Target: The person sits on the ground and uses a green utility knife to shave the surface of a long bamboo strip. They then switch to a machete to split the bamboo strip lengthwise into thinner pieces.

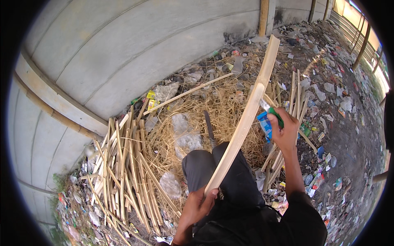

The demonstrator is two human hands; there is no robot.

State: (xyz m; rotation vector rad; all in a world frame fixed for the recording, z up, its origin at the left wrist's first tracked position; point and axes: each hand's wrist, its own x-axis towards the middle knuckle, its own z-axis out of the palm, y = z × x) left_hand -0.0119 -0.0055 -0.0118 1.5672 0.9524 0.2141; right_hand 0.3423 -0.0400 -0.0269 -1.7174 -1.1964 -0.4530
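A long split bamboo piece [241, 133] slants up and away from me across my lap, its hollow side showing and a node partway along. My left hand [198, 209] grips its near end. Closed around the green handle of a short metal-bladed knife [274, 115] is my right hand [285, 132]. The blade meets or nearly meets the bamboo's right edge just below the node; I cannot tell if it is cutting in. A dark long-bladed knife [209, 126] lies on the shavings ahead of my knees.
Bamboo strips [127, 172] are heaped at the left, and more strips [294, 96] lie at the right behind my right hand. Straw-like shavings [234, 98] cover the ground ahead. A grey panel wall [135, 49] stands beyond. Plastic litter [328, 88] spreads over the right.
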